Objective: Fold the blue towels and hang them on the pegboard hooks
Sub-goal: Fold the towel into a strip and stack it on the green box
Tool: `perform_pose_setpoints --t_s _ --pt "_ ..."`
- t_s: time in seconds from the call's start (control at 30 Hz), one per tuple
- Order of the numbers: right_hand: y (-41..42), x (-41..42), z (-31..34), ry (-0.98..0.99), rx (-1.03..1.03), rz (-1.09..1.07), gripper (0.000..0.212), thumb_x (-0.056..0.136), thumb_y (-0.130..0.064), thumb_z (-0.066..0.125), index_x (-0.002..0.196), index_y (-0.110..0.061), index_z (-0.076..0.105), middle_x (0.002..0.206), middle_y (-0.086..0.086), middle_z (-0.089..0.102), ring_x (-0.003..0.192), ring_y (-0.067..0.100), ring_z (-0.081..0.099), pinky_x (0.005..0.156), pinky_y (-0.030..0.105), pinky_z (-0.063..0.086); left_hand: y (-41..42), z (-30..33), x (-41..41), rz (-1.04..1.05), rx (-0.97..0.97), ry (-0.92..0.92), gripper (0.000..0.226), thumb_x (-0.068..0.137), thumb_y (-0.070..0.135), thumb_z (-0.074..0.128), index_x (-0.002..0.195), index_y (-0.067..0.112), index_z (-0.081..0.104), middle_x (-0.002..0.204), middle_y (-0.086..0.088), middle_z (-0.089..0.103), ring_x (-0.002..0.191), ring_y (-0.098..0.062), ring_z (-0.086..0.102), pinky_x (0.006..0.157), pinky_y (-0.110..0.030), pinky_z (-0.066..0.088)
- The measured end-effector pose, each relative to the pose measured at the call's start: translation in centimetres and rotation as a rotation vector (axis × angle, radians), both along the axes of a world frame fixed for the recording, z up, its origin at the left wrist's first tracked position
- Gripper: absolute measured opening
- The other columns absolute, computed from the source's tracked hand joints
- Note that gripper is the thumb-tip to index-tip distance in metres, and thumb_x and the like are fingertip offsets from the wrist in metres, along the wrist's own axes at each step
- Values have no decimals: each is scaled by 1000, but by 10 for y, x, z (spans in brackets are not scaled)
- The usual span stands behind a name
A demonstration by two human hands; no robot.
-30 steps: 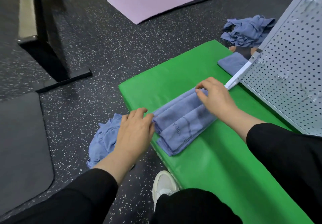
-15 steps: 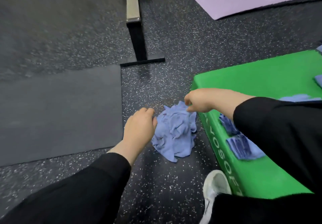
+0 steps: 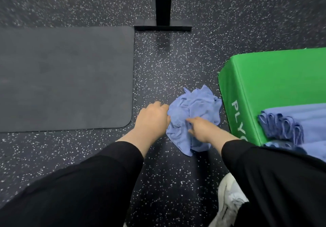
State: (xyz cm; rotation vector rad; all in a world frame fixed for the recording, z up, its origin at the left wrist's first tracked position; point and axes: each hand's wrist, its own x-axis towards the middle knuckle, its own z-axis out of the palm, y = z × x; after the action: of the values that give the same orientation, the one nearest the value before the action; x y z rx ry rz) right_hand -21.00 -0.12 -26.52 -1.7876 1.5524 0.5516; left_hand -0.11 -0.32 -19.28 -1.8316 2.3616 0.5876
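A crumpled blue towel (image 3: 195,115) lies on the speckled floor beside the green box (image 3: 264,78). My left hand (image 3: 152,119) is at the towel's left edge, fingers curled into the cloth. My right hand (image 3: 202,129) lies on top of the heap, fingers pressed down into its folds. A folded blue towel (image 3: 291,122) sits on the green box at the right, its layered end facing me. The pegboard is out of view.
A dark grey mat (image 3: 65,78) covers the floor on the left. A black stand foot (image 3: 163,27) is straight ahead. My white shoe (image 3: 229,200) is at the bottom right, next to the box.
Both hands left the folded towel on the box and came down to the crumpled towel on the floor. The view swung left and down; the pegboard dropped out of sight.
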Motion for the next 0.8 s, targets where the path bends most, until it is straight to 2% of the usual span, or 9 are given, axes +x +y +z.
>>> perform_pose_setpoints --t_s 0.13,0.27,0.33,0.43,0.5,0.6,0.7,0.8 --pt "13 19 -36 -48 -139 -183 24 95 -21 55 119 -14 56 109 12 57 101 35 61 78 39 51 -2 -9 -3 -4 74 -25 22 101 26 46 112 11 57 109 -8 55 103 -32 56 83 -40 42" --pt "12 38 -43 -110 -170 -506 41 96 -34 59 132 -15 50 116 9 66 106 33 64 89 45 54 -2 -15 -8 -8 75 -6 27 102 27 47 120 11 57 114 -9 56 108 -32 56 84 -40 42" --pt "9 41 -44 -143 -179 -645 41 98 -37 58 132 -14 51 117 10 67 110 35 63 92 44 51 -2 -19 -8 -8 69 3 28 102 29 47 123 13 57 116 -8 56 108 -31 56 85 -41 43" --pt "7 39 -50 -152 -157 -726 24 99 -32 60 111 -11 58 104 12 69 104 34 64 81 34 47 -2 -21 -7 5 62 12 29 102 29 48 122 12 58 114 -8 56 106 -31 56 84 -41 43" --pt "3 39 -49 -141 -150 -742 14 99 -27 59 95 -14 56 101 13 70 101 34 65 76 32 46 -2 -20 -7 19 61 12 27 102 29 47 119 11 57 112 -8 55 104 -31 55 82 -40 42" --pt "-2 43 -35 -158 -208 -772 12 95 -20 59 87 -12 54 93 14 67 89 33 62 68 29 40 -3 -17 -7 23 80 0 26 102 30 47 118 11 57 111 -8 55 104 -30 55 79 -37 38" --pt "-9 49 -8 -396 -316 -955 12 92 -13 58 82 -14 50 72 2 56 69 22 51 63 31 36 -6 -10 -5 59 108 30 29 101 29 48 123 14 58 115 -8 56 107 -31 57 83 -39 43" --pt "-20 51 30 -611 -353 -1057 9 94 -7 52 98 -14 57 70 -3 53 64 13 48 57 24 36 -11 14 -1 168 120 129 31 101 28 48 127 16 59 122 -7 56 109 -31 57 86 -39 47"
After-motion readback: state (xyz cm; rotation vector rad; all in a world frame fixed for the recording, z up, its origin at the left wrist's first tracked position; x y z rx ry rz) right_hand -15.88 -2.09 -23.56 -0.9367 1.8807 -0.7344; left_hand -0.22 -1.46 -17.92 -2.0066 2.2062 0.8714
